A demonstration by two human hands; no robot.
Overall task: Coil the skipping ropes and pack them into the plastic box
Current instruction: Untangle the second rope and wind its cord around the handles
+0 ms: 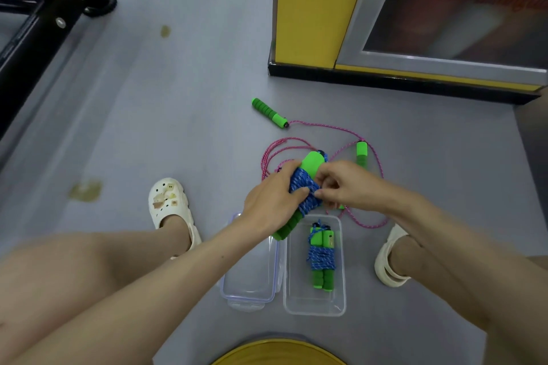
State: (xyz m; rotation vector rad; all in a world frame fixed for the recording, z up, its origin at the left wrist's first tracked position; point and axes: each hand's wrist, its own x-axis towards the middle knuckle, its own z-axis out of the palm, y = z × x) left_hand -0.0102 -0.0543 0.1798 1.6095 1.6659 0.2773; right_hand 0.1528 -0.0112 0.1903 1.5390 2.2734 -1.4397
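- A blue skipping rope (305,190), wound round its own green handles, is held above the floor (178,127), over the far edge of the plastic box and lid.
- The left hand (272,201) grips the bundle, fingers (289,166) curled over its top and thumb against the blue windings.
- The right hand (347,187) meets it from the other side, its fingers (327,169) closed together in a pinch on the blue cord.
- The plastic box (314,307) stands open on the floor between the person's feet. A second coiled blue rope (322,258) lies along its length, with bare room on both sides and at the near end.
- The clear lid (252,284) lies just beside the box's left wall.
- A pink rope (326,127) sprawls loose beyond the hands, one green handle (269,112) flung far, another (361,151) close to the right hand.
- Open floor stretches left to a black frame (44,15); a yellow cabinet (314,9) closes off the far right.
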